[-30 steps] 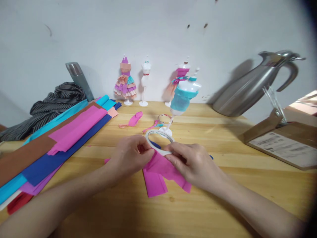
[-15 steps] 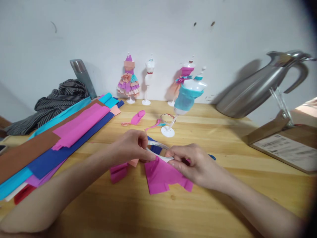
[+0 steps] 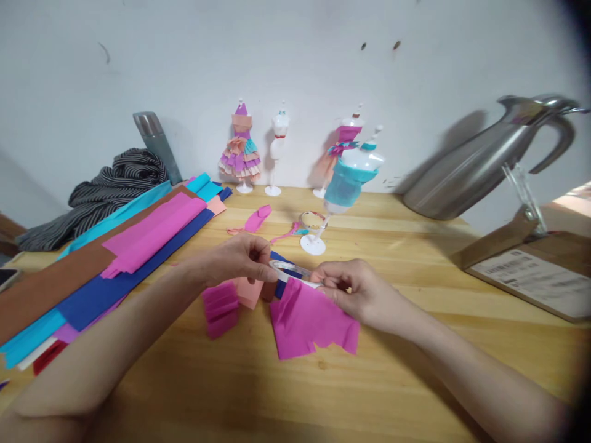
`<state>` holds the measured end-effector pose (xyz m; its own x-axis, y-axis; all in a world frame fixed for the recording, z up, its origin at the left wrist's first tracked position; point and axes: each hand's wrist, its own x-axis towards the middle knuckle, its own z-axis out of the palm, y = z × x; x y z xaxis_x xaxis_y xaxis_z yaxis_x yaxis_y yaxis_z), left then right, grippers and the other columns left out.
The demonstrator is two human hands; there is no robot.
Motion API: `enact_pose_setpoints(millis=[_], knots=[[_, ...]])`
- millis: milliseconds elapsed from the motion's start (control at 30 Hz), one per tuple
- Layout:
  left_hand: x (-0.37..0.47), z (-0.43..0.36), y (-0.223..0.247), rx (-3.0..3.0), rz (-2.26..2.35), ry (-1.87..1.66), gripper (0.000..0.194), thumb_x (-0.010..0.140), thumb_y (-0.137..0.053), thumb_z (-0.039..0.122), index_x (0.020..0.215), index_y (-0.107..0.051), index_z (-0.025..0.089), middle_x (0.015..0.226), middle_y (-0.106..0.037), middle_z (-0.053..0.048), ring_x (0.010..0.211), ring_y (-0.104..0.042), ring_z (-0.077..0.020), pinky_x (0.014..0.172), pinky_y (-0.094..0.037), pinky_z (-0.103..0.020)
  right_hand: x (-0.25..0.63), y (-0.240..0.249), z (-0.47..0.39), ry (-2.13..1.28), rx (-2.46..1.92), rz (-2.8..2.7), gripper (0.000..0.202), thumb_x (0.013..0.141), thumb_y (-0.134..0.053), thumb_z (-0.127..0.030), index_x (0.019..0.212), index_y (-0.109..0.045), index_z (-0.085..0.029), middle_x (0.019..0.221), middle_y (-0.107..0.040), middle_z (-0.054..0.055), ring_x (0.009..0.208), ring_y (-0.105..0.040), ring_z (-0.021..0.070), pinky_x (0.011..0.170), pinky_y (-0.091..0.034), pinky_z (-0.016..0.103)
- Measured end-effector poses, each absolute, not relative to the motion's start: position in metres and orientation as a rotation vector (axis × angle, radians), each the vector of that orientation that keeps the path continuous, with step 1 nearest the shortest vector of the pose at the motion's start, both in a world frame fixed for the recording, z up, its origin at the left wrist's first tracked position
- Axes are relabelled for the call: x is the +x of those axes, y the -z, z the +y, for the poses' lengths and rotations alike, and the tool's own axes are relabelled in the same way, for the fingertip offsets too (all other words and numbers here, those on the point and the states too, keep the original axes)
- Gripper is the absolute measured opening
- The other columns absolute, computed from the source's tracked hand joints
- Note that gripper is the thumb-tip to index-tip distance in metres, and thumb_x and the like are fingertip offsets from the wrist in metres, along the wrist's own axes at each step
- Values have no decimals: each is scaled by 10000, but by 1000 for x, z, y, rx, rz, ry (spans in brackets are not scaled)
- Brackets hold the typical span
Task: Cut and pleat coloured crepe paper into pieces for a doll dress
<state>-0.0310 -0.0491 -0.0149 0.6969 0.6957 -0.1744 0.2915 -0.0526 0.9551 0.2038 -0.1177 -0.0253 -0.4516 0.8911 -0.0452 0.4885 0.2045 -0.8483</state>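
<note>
A thin roll of white tape (image 3: 279,266) is between my two hands, held over a magenta crepe-paper piece (image 3: 314,323) with a jagged lower edge. My left hand (image 3: 242,258) is closed, thumb and forefinger pinched at the roll's left side. My right hand (image 3: 357,292) grips the roll's right side with its fingertips, near the magenta paper's top edge. Left of the paper lie a smaller pleated magenta piece (image 3: 220,309) and a peach piece (image 3: 250,292). A dark blue piece (image 3: 281,289) shows partly behind the roll.
Several small dress forms stand by the wall, one in a ruffled dress (image 3: 240,151). Nearer stands a form in a turquoise wrap (image 3: 348,183). Folded crepe sheets (image 3: 111,258) lie left. A steel jug (image 3: 466,163) and a cardboard box (image 3: 530,274) are right.
My left hand has moved slightly left and up, away from the magenta paper's top edge. The tape roll has tilted flatter, and my right hand has risen a little.
</note>
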Motion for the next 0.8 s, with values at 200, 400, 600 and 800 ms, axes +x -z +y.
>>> enact_pose_setpoints(millis=[200, 400, 600, 800], knots=[[-25, -52, 20, 1828, 765, -663, 195, 660, -731, 269, 811, -670, 161, 824, -660, -29, 798, -597, -145, 705, -464, -258, 207, 25, -117, -1183, -1268, -2026, 280, 852, -540, -377, 687, -552, -150, 511, -344, -62, 472, -287, 72, 445, -217, 215], [-21, -63, 26, 1958, 702, -459, 227, 779, -624, 380, 758, -693, 165, 761, -651, -32, 762, -593, -151, 688, -457, -243, 208, 26, -115, -1131, -1264, -2049, 270, 846, -549, -373, 750, -622, -131, 505, -355, -61, 462, -297, 74, 440, -225, 215], [-16, -68, 24, 1818, 787, -225, 327, 826, -562, 443, 728, -651, 144, 616, -536, 21, 477, -435, -65, 445, -326, -192, 208, 28, -111, -1212, -1257, -1971, 299, 838, -565, -401, 848, -657, -117, 522, -363, -64, 469, -312, 75, 448, -241, 215], [-11, -75, 17, 2422, 753, -398, 300, 875, -509, 306, 653, -651, 163, 622, -568, 2, 660, -523, -121, 866, -426, -332, 207, 31, -110, -1241, -1231, -1908, 171, 832, -576, -303, 883, -614, -145, 593, -492, -38, 515, -404, 89, 502, -328, 217]])
